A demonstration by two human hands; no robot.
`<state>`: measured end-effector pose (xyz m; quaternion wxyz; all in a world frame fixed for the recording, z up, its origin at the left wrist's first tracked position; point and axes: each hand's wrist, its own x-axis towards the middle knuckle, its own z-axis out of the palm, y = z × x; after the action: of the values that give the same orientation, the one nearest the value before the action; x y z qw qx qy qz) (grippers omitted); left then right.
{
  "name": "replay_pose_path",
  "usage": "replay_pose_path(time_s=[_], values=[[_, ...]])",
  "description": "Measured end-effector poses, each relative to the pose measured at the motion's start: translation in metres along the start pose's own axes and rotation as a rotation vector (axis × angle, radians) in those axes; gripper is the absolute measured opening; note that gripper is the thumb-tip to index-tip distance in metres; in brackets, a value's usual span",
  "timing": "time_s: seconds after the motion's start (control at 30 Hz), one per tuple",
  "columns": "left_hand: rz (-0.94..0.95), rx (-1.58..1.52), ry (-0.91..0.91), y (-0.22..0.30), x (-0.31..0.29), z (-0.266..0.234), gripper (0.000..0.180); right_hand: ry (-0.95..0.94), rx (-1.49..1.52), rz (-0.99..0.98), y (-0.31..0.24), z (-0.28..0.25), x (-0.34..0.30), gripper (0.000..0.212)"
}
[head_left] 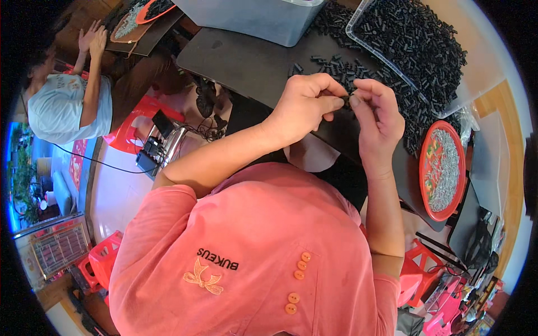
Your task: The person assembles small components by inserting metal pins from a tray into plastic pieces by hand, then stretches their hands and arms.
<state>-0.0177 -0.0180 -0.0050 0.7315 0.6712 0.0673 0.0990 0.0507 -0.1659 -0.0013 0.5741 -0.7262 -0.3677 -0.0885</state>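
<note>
My left hand and my right hand meet over the near edge of the black table. The thumb and forefinger of each are pinched, fingertips almost touching. A tiny dark piece shows between them, mostly covered by the left fingertips; what the right fingers hold is hidden. Just beyond lie loose short black cylindrical pieces, part of a large heap. Right of my right hand, a round red tray holds many thin silvery metal pins.
A translucent plastic bin stands at the far edge; another clear bin lies among the black pieces. At far left, a person in a light blue shirt works at another table. A power strip with chargers and red stools are nearby.
</note>
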Motion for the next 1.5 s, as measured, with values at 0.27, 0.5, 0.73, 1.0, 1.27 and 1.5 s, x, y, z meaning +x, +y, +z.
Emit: replay_pose_path(time_s=[0.27, 0.5, 0.73, 1.0, 1.27, 1.5], values=[[-0.038, -0.074, -0.06, -0.001, 0.002, -0.006, 0.016, 0.01, 0.107, 0.037, 0.006, -0.001, 0.002, 0.025], [-0.091, -0.095, -0.098, 0.001, 0.004, -0.009, 0.017, 0.016, 0.087, 0.011, 0.007, -0.001, 0.0, 0.024], [-0.117, -0.255, -0.102, 0.0, 0.004, -0.008, 0.017, 0.01, 0.15, 0.049, 0.009, -0.001, 0.0, 0.024], [-0.042, -0.146, -0.002, -0.008, 0.003, -0.026, 0.013, 0.12, 0.094, 0.153, 0.006, -0.035, 0.015, 0.021], [-0.077, -0.155, -0.079, -0.007, 0.002, -0.018, 0.013, -0.029, 0.242, 0.281, -0.002, -0.03, 0.013, 0.024], [-0.025, -0.122, -0.021, -0.009, 0.006, -0.009, 0.012, -0.053, -0.052, -0.043, -0.001, 0.0, 0.01, 0.021]])
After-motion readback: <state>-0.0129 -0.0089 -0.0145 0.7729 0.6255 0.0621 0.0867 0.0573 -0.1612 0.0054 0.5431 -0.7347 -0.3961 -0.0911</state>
